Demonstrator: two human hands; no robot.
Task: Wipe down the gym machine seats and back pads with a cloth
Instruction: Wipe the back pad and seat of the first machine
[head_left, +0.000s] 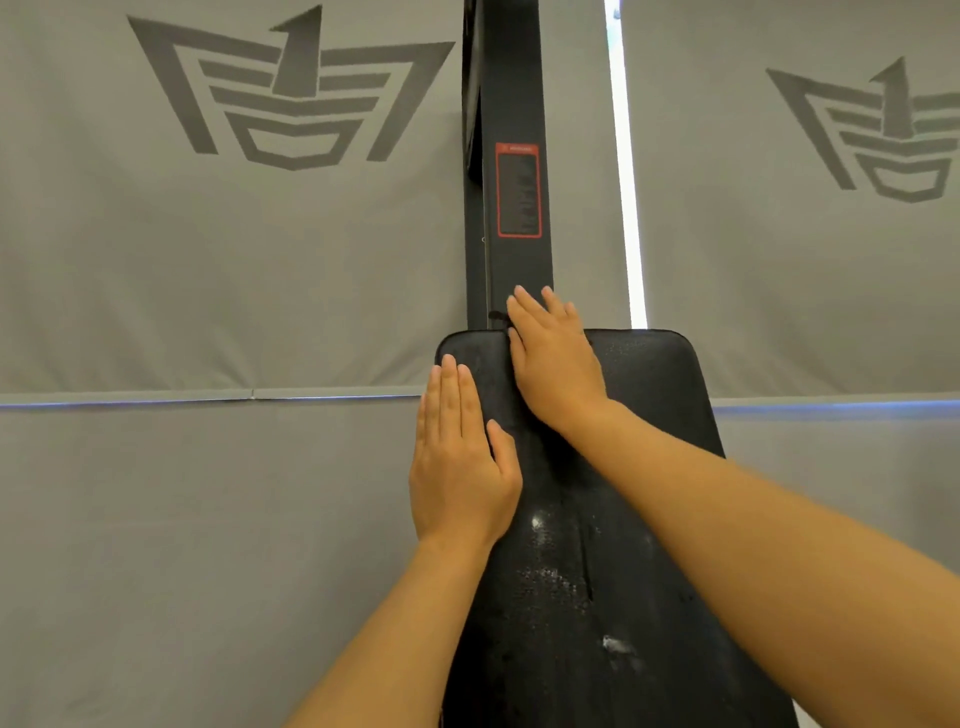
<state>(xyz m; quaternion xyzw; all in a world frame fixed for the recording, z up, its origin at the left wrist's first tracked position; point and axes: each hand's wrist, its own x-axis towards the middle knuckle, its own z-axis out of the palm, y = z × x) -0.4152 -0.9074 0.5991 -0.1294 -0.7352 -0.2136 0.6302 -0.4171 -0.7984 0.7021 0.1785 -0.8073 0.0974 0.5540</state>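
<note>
A long black back pad (654, 395) runs from the bottom of the view up to a rounded top edge. Wet spots (550, 577) glisten on its lower middle. A dark cloth (480, 358), hard to tell from the pad, seems to lie over the pad's upper left part. My left hand (457, 462) lies flat on the pad's left edge with straight fingers, touching that cloth. My right hand (556, 358) presses flat near the top edge, its fingertips reaching over onto the post behind.
A black upright post (514, 93) with a red-framed label (518, 191) rises behind the pad. Grey blinds (208, 270) with a printed logo hang on both sides, and a bright strip of window (626, 171) shows between them.
</note>
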